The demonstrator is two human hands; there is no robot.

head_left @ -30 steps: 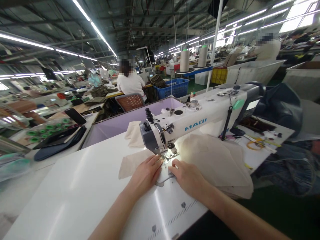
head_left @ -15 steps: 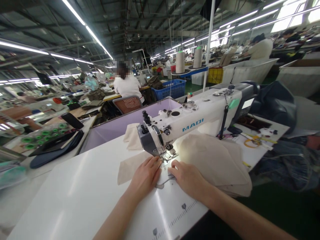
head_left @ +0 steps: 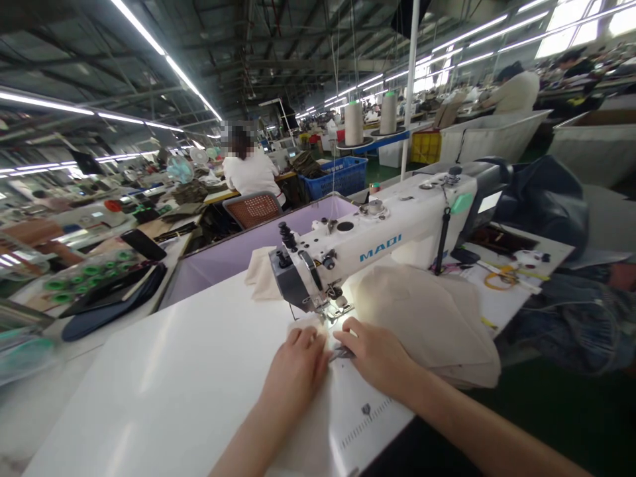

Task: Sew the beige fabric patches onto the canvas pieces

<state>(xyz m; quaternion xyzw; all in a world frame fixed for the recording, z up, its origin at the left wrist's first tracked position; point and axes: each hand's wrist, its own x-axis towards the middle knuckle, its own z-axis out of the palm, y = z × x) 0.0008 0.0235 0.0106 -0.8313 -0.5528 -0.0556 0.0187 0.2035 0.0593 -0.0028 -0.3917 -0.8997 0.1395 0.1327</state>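
My left hand (head_left: 298, 361) is closed on a cream fabric piece (head_left: 307, 320), just in front of the presser foot (head_left: 340, 310) of a white sewing machine (head_left: 397, 225). Part of this piece hangs over the table under my left forearm. In my curled right hand (head_left: 380, 354) are small grey thread snips (head_left: 342, 354), partly hidden by the fingers, their tip pointing left towards my left hand. Right of the needle lies a stack of cream fabric (head_left: 427, 318), behind my right hand. Another cream piece (head_left: 263, 275) lies behind the machine head.
The white table (head_left: 149, 371) carries a printed ruler along its front edge. Behind it stands a lilac-lined bin (head_left: 223, 265). Yellow-handled scissors (head_left: 499, 278) lie at the right end. A person in white (head_left: 251, 173) sits further back, beside a blue basket (head_left: 338, 179).
My left hand has drawn the cream piece from beside the needle towards me, and its fingers have curled in. My right hand has stayed nearly in place with the snips.
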